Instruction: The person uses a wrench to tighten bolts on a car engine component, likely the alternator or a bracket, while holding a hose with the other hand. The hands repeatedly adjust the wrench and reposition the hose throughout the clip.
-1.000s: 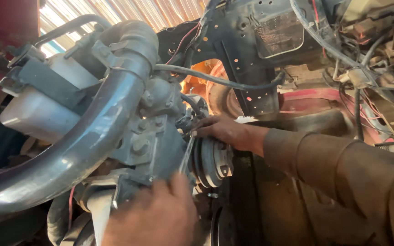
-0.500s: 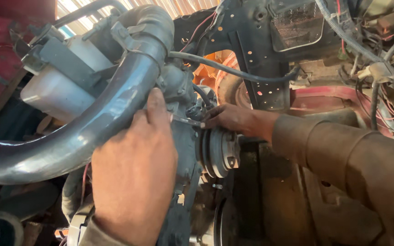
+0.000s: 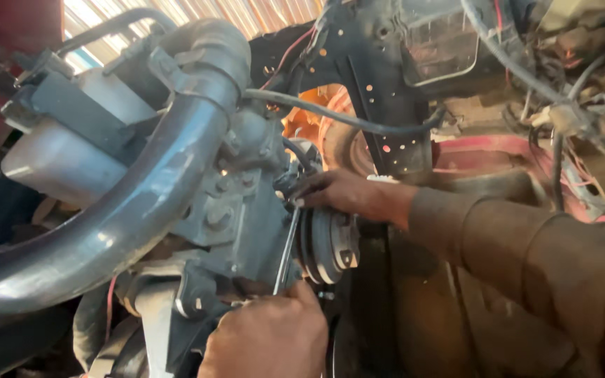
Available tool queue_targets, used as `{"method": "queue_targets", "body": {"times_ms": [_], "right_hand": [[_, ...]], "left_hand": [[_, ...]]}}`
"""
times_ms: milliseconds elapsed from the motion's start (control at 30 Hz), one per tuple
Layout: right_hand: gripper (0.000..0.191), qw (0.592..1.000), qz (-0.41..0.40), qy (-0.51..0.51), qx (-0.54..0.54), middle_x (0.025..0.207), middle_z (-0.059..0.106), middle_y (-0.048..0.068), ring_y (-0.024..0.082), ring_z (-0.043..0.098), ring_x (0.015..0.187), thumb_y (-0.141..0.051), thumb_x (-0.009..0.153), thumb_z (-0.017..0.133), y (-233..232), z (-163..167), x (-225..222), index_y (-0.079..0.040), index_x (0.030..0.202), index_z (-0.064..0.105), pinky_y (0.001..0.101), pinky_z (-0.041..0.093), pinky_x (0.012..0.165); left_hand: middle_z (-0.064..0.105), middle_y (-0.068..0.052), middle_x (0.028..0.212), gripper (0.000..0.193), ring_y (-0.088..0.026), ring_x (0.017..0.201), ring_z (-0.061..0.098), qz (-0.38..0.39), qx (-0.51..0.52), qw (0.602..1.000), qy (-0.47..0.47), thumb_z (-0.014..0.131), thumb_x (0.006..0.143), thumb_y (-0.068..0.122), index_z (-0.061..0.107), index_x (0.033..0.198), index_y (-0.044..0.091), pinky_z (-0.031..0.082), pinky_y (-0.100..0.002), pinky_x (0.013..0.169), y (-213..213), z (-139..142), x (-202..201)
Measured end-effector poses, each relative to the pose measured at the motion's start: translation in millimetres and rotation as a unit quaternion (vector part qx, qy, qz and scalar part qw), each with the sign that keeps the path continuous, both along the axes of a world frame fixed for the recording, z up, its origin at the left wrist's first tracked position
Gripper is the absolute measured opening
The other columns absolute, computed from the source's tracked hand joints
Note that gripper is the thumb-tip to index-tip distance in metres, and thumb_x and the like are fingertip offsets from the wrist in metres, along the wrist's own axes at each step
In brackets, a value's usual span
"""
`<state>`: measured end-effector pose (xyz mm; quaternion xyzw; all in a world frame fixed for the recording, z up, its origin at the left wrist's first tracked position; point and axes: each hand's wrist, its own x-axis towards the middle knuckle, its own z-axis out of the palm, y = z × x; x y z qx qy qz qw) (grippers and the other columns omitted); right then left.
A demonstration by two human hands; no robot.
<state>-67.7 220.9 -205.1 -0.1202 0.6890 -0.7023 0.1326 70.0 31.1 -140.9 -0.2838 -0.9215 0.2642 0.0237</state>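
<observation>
My right hand [image 3: 341, 192] reaches in from the right in a brown sleeve, its fingers closed on the upper end of a slim metal wrench [image 3: 287, 248] beside the grooved pulley [image 3: 330, 245]. My left hand [image 3: 267, 336] is at the bottom centre, closed around the wrench's lower end. The wrench stands nearly upright between the grey engine block [image 3: 239, 210] and the pulley. Its top end is hidden by my right fingers.
A thick grey hose [image 3: 127, 217] sweeps across the left. A white plastic reservoir [image 3: 57, 157] sits behind it. A black bracket [image 3: 379, 84] and a black cable [image 3: 344, 119] cross above. Loose wires [image 3: 568, 105] hang at the right.
My left hand has dropped from the engine block, where it lay half a second ago, to the bottom and now grips the wrench's lower end. My right hand stays by the pulley.
</observation>
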Motion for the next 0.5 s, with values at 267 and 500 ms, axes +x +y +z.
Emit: {"method": "queue_targets", "body": {"times_ms": [267,500], "right_hand": [[0.028,0.996,-0.079,-0.048,-0.007,0.097,0.075,0.002,0.011,0.065,0.088,-0.023,0.084,0.075,-0.7,0.5,12.5,-0.007,0.106,0.080,0.0272,0.052,0.078],[0.026,0.996,-0.062,-0.068,0.013,0.090,0.072,0.002,0.011,0.059,0.077,-0.021,0.085,0.077,-2.1,-0.2,4.1,-0.004,0.105,0.081,0.0283,0.046,0.068]], "left_hand": [[0.063,0.001,0.071,0.022,-0.015,0.063,0.072,-0.037,0.002,0.982,0.186,0.065,0.085,0.037,0.055,0.085,0.018,0.059,-0.035,0.045,-8.4,69.8,-10.7],[0.065,0.000,0.082,0.023,-0.018,0.065,0.071,-0.087,0.109,0.933,0.332,0.067,0.095,0.032,0.064,0.109,0.015,0.057,-0.034,0.053,8.7,97.6,-10.7]]}}
